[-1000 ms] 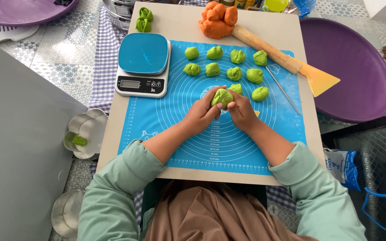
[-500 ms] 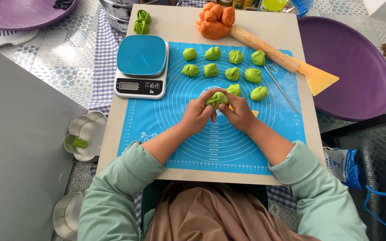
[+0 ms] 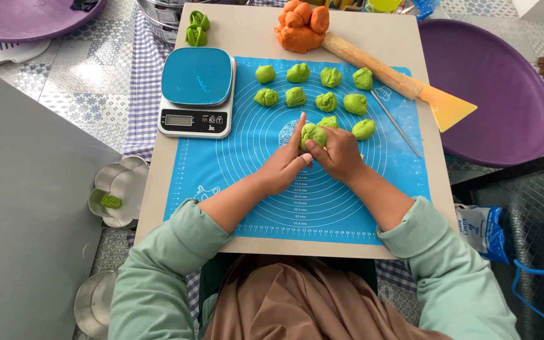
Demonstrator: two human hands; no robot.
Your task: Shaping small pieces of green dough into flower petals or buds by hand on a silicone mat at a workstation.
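Observation:
A green dough piece [image 3: 313, 133] is pinched between my left hand [image 3: 286, 165] and my right hand [image 3: 339, 154] just above the blue silicone mat [image 3: 221, 182]. My left fingers stretch up along its left side; my right fingers curl over its lower right. Several green dough balls [image 3: 326, 101] lie in rows on the mat beyond my hands, the closest ones [image 3: 364, 129] just right of the held piece.
A blue-topped kitchen scale [image 3: 196, 91] stands at the mat's left. An orange dough lump [image 3: 300, 28], a wooden rolling pin [image 3: 373, 66], a yellow scraper [image 3: 448, 107] and a thin stick [image 3: 396, 123] lie at the back right. Purple basins [image 3: 498, 88] flank the small table [image 3: 158, 189]. Metal moulds [image 3: 118, 189] sit left on the floor.
Both hands have lifted the green piece a little and turned it; my left fingers now extend straight up beside it. The other dough balls have not moved.

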